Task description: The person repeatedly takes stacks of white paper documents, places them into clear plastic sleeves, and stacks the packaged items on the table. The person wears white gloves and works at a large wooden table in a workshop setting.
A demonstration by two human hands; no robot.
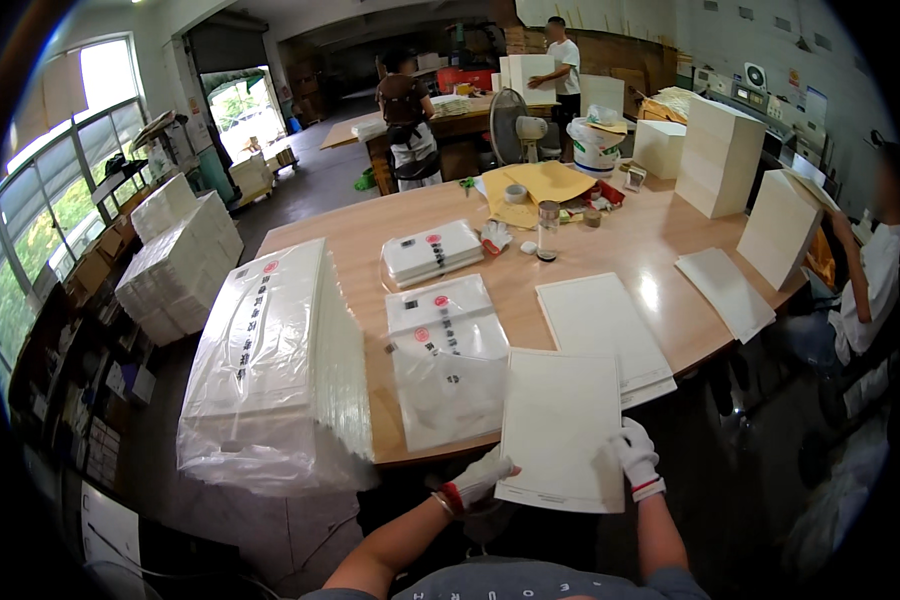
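Note:
A stack of white paper sheets (560, 430) is held up between my hands at the table's near edge, tilted slightly, its lower edge toward me. My left hand (480, 478), in a white glove with a red cuff, grips its left side with the thumb on top. My right hand (637, 456), gloved the same way, closes on its right edge. Left of the sheets lies a flat clear plastic bag (448, 385) with dark and red print. Beyond the held sheets, another pile of white sheets (602, 315) lies on the table, partly covered by them.
A tall pile of plastic-wrapped paper (260, 350) stands at the left. Farther back are wrapped packs (433, 255), a jar (548, 232), yellow paper (540, 185), a fan (510, 125) and a bucket (592, 148). Tall paper stacks (718, 160) and a person (865, 260) are at the right.

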